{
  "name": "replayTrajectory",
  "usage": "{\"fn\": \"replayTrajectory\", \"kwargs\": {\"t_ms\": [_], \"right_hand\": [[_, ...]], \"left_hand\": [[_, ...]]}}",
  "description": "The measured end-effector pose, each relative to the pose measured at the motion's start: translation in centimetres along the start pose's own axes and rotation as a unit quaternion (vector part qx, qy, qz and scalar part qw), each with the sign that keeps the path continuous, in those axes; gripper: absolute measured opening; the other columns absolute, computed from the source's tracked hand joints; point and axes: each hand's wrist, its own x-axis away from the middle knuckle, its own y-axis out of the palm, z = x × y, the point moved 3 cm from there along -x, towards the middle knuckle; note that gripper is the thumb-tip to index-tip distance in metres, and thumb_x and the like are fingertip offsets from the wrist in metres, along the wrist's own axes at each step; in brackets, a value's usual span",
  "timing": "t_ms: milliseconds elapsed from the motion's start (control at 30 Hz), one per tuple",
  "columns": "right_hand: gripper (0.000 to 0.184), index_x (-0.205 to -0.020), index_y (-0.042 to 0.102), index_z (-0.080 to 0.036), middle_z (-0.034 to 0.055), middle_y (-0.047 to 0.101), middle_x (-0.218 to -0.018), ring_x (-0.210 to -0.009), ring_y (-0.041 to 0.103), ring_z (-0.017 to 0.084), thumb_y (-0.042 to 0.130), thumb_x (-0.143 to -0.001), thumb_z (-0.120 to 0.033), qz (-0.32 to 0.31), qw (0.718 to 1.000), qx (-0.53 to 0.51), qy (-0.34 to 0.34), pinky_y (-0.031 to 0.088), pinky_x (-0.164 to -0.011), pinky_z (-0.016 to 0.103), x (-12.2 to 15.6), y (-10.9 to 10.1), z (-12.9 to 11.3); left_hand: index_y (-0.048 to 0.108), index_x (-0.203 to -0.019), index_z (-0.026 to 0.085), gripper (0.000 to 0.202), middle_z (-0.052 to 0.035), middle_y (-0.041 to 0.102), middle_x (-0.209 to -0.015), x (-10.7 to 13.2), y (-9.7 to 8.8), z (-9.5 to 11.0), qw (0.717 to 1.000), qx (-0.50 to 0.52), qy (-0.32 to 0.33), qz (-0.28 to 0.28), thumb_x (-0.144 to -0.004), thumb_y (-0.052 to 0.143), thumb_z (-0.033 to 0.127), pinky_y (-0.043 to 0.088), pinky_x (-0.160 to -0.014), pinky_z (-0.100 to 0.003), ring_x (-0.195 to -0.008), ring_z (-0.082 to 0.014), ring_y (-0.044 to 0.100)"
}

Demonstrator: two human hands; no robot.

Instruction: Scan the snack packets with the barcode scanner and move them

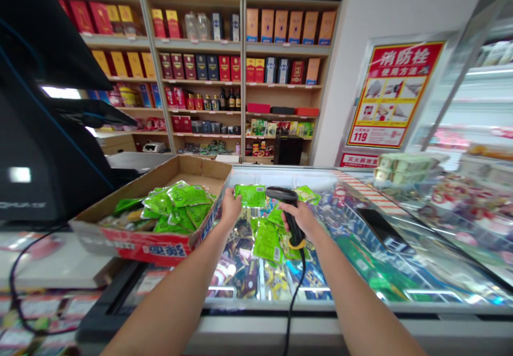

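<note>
My left hand [231,206] pinches the left end of a green snack packet [250,195], whose pale barcode patch faces up at its right end. In my right hand [301,218] is a black barcode scanner [295,229], gripped by its handle, its head pointing left at the packet's barcode end. A black cable runs down from the handle. Below both hands, more green packets [267,241] lie on the glass top of a freezer [236,307]. Left of my left hand stands an open cardboard box [146,245] holding a heap of green packets [180,206].
A black phone [382,227] lies on the glass to the right, near stacked egg cartons [409,163]. A dark checkout screen [40,110] rises at the left. Shelves [200,48] of boxes and bottles line the back wall.
</note>
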Motion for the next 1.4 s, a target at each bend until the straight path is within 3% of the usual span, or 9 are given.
{"fn": "replayTrajectory", "kwargs": {"t_ms": [367,600,700,833,1000,1133,1267,1333,1400], "right_hand": [[0.029,-0.066,0.057,-0.017,-0.0019,0.057,-0.047,-0.033,0.052,0.013,0.071,-0.065,-0.043,0.005,1.000,0.000,-0.006,0.043,-0.033,0.026,-0.2,-0.1,0.2],[0.031,-0.072,0.058,-0.018,-0.0026,0.058,-0.047,-0.034,0.053,0.013,0.072,-0.065,-0.044,0.002,0.999,-0.036,0.006,0.042,-0.033,0.024,0.0,1.0,0.1],[0.032,-0.073,0.057,-0.018,-0.0029,0.058,-0.048,-0.034,0.052,0.012,0.071,-0.067,-0.046,-0.013,0.998,-0.058,-0.006,0.043,-0.033,0.023,0.3,2.2,-0.9],[0.030,-0.069,0.056,-0.018,-0.0023,0.058,-0.049,-0.034,0.052,0.012,0.070,-0.068,-0.044,-0.060,0.997,-0.054,-0.019,0.042,-0.033,0.024,0.6,4.8,-2.5],[0.028,-0.066,0.055,-0.018,-0.0023,0.058,-0.049,-0.034,0.053,0.012,0.070,-0.068,-0.041,-0.096,0.994,-0.053,-0.010,0.043,-0.034,0.024,0.4,8.8,-3.3],[0.028,-0.063,0.054,-0.018,-0.0022,0.057,-0.047,-0.034,0.052,0.012,0.069,-0.068,-0.041,-0.120,0.991,-0.055,-0.006,0.043,-0.034,0.024,0.2,11.5,-2.9],[0.028,-0.064,0.054,-0.018,-0.0024,0.057,-0.047,-0.034,0.052,0.012,0.069,-0.066,-0.042,-0.129,0.990,-0.057,-0.005,0.043,-0.034,0.024,0.4,12.2,-2.6],[0.028,-0.066,0.054,-0.018,-0.0029,0.057,-0.047,-0.034,0.051,0.012,0.070,-0.065,-0.042,-0.120,0.991,-0.062,-0.006,0.043,-0.034,0.024,0.5,11.7,-2.4],[0.028,-0.067,0.055,-0.018,-0.0032,0.057,-0.047,-0.034,0.051,0.011,0.070,-0.065,-0.042,-0.104,0.992,-0.067,0.000,0.043,-0.035,0.023,0.6,10.7,-2.3]], "left_hand": [[0.053,-0.083,0.019,0.014,0.0010,0.059,-0.068,0.2,-0.3,0.6,0.997,-0.069,0.013,0.006,-0.073,0.060,0.013,0.046,-0.072,-0.029,-0.073,-0.0186,0.061],[0.056,-0.090,0.020,0.013,-0.0042,0.068,-0.079,1.5,-1.5,5.3,0.980,-0.174,0.097,-0.025,-0.079,0.058,0.015,0.045,-0.073,-0.028,-0.082,-0.0215,0.066],[0.056,-0.095,0.021,0.016,-0.0063,0.071,-0.087,1.4,-3.7,8.0,0.970,-0.210,0.120,-0.001,-0.080,0.057,0.016,0.046,-0.075,-0.028,-0.089,-0.0228,0.067],[0.056,-0.104,0.021,0.024,-0.0087,0.072,-0.099,0.4,-8.1,10.3,0.961,-0.250,0.109,0.053,-0.080,0.058,0.016,0.047,-0.079,-0.030,-0.095,-0.0240,0.068],[0.053,-0.119,0.018,0.039,-0.0139,0.072,-0.103,-0.8,-13.7,10.1,0.938,-0.329,0.050,0.092,-0.081,0.057,0.018,0.049,-0.087,-0.037,-0.101,-0.0285,0.066],[0.047,-0.132,0.017,0.051,-0.0202,0.067,-0.114,-0.8,-16.1,9.4,0.917,-0.383,0.022,0.112,-0.081,0.052,0.014,0.049,-0.091,-0.048,-0.109,-0.0346,0.062],[0.043,-0.139,0.014,0.060,-0.0257,0.035,-0.151,-0.1,-16.2,9.8,0.898,-0.401,0.072,0.169,-0.079,0.051,0.011,0.039,-0.101,-0.062,-0.137,-0.0412,0.037],[0.041,-0.140,0.013,0.063,-0.0241,0.022,-0.157,0.5,-15.2,10.2,0.902,-0.377,0.115,0.176,-0.078,0.053,0.011,0.031,-0.107,-0.064,-0.144,-0.0410,0.024],[0.044,-0.139,0.014,0.063,-0.0211,0.020,-0.158,1.2,-13.4,10.6,0.911,-0.338,0.177,0.159,-0.077,0.053,0.009,0.026,-0.112,-0.060,-0.146,-0.0381,0.020]]}}
